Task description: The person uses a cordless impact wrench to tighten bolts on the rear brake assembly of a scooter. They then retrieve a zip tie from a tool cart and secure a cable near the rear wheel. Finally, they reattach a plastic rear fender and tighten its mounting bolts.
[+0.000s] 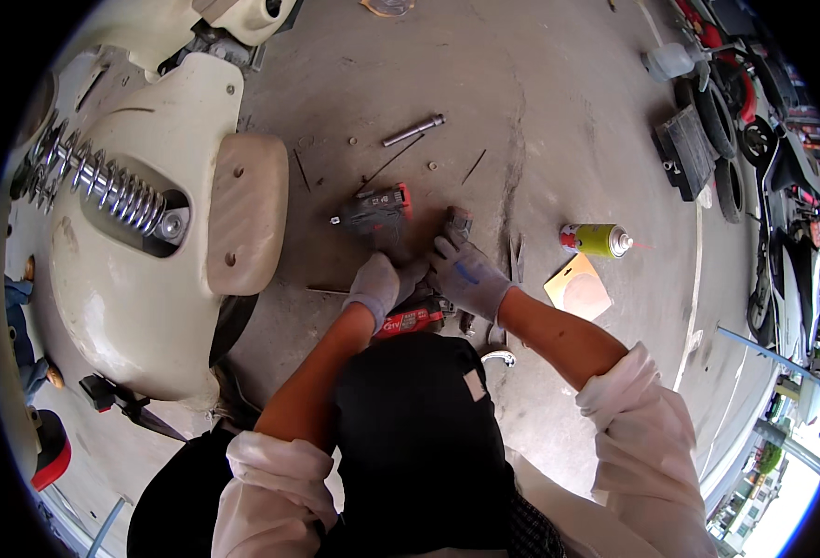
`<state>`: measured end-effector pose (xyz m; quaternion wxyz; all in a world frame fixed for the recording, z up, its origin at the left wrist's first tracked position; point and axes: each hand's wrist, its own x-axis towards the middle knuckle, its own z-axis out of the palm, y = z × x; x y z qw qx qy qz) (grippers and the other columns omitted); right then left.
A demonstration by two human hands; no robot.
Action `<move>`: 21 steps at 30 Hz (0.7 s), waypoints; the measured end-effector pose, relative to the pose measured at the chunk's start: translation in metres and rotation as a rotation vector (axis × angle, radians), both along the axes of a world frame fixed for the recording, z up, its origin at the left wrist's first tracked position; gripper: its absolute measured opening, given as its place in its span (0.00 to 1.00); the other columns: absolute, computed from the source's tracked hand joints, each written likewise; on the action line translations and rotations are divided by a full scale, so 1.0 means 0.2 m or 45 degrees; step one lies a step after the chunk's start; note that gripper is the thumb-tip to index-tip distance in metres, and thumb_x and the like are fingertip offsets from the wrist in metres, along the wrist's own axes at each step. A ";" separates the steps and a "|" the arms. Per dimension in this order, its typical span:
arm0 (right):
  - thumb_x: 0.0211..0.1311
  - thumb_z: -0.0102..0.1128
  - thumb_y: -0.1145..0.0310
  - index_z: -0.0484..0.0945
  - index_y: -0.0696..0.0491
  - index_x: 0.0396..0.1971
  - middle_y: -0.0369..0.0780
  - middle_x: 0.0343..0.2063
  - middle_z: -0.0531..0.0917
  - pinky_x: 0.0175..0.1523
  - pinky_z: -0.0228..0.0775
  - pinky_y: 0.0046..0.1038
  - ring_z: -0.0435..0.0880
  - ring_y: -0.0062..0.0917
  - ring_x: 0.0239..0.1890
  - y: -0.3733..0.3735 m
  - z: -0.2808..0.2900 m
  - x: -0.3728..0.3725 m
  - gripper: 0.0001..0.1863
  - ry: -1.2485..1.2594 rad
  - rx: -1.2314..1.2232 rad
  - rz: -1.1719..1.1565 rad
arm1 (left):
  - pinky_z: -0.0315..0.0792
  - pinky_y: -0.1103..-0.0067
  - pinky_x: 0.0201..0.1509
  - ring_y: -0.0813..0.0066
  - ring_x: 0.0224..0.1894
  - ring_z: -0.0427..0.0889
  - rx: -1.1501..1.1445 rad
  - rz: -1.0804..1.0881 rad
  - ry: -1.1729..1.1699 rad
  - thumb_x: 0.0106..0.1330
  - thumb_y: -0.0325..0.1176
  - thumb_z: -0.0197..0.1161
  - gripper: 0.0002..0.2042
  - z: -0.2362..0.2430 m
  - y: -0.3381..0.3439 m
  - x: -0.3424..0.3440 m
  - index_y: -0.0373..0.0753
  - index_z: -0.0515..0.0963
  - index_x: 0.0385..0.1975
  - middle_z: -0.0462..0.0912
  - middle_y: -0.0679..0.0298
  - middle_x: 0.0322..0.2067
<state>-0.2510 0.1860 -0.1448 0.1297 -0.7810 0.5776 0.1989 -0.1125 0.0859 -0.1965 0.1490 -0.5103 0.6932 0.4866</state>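
Note:
Both my hands wear pale gloves and work low over the concrete floor, close together. My left hand (375, 281) is closed at the grip of a black and red cordless impact wrench (377, 214), whose square drive points left. My right hand (470, 277) is closed around a dark block (458, 221) that looks like a battery pack. Its fingers hide the lower part of the block. Just below my hands a second red and black power tool (412, 322) lies partly covered by my head. The lower end of the wrench's grip is hidden by my fingers.
At left stands a cream scooter body (121, 279) with a coil spring (103, 177). A metal extension bar (414, 130) and thin rods lie ahead. To the right are a yellow-green spray can (596, 240), a cardboard sleeve (578, 288) and pliers (516, 259). Tyres (715, 119) stand farther right.

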 end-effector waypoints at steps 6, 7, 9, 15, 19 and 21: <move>0.56 0.55 0.65 0.78 0.41 0.46 0.33 0.41 0.79 0.69 0.50 0.41 0.73 0.29 0.52 -0.01 -0.19 -0.04 0.16 -0.029 -0.173 0.129 | 0.74 0.68 0.49 0.51 0.45 0.82 0.184 0.217 0.368 0.50 0.57 0.67 0.35 -0.09 0.03 0.16 0.24 0.77 0.41 0.82 0.40 0.40; 0.56 0.55 0.66 0.77 0.42 0.46 0.32 0.40 0.79 0.69 0.50 0.40 0.74 0.28 0.51 0.02 -0.22 -0.04 0.16 -0.029 -0.146 0.087 | 0.74 0.70 0.45 0.58 0.41 0.81 0.321 0.299 0.397 0.53 0.52 0.67 0.30 -0.07 0.05 0.22 0.25 0.77 0.38 0.82 0.46 0.36; 0.56 0.54 0.65 0.78 0.42 0.43 0.32 0.37 0.79 0.68 0.51 0.38 0.75 0.27 0.47 0.07 -0.17 -0.09 0.14 -0.061 -0.202 0.093 | 0.74 0.73 0.37 0.72 0.31 0.80 0.594 0.453 0.467 0.57 0.42 0.68 0.20 0.07 0.05 0.33 0.27 0.78 0.32 0.82 0.57 0.28; 0.51 0.61 0.70 0.77 0.47 0.47 0.35 0.33 0.78 0.60 0.63 0.33 0.78 0.28 0.43 0.44 0.51 -0.26 0.19 -0.094 0.104 -0.126 | 0.73 0.73 0.34 0.73 0.30 0.81 0.195 0.335 0.420 0.59 0.44 0.65 0.19 0.29 0.05 0.43 0.30 0.77 0.31 0.81 0.56 0.23; 0.50 0.67 0.64 0.62 0.51 0.62 0.46 0.36 0.83 0.46 0.73 0.36 0.82 0.41 0.39 0.57 0.80 -0.33 0.38 -0.521 0.192 -0.928 | 0.75 0.64 0.40 0.52 0.35 0.83 -0.301 -0.130 0.155 0.58 0.50 0.65 0.22 0.06 0.06 0.41 0.32 0.77 0.32 0.82 0.47 0.28; 0.55 0.65 0.60 0.64 0.54 0.59 0.49 0.35 0.83 0.42 0.75 0.33 0.84 0.44 0.37 0.63 0.75 -0.37 0.33 -0.634 -0.012 -1.247 | 0.75 0.62 0.40 0.49 0.36 0.82 -0.378 -0.341 0.100 0.60 0.51 0.63 0.21 0.09 0.11 0.28 0.34 0.77 0.33 0.83 0.47 0.30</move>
